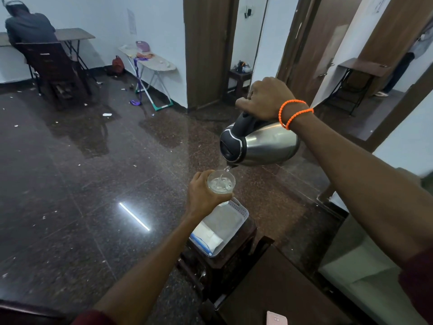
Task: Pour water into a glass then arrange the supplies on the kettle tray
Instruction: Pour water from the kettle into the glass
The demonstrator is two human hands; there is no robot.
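Pouring water at the centre of the frame, a person's right hand point(264, 99) gripped the black handle of a steel kettle point(260, 143), tilted with its spout down over a clear glass point(221, 182) that the left hand point(203, 195) held with fingers curled round its side. A thin stream ran from the spout into the glass, which already held some water. An orange beaded bracelet point(294, 113) circled the right wrist. Just below the glass, a white tray point(241, 213) with a perforated rim sat on a dark wooden stool point(225, 261), a white packet with blue edging point(207, 240) lying at the tray's near end; the left forearm covered part of the tray's left side. At lower right, a dark table point(281, 289) carried a pink phone point(277, 319) cut off by the bottom edge. In the upper left, another person sat in a dark chair point(50, 66) at a folding table point(72, 35), back to the camera. An ironing board point(152, 61) stood against the white wall in the upper middle, a purple-handled mop point(138, 78) leaning beside it. Scraps of litter dotted the polished dark floor point(70, 172), which reflected a strip light.
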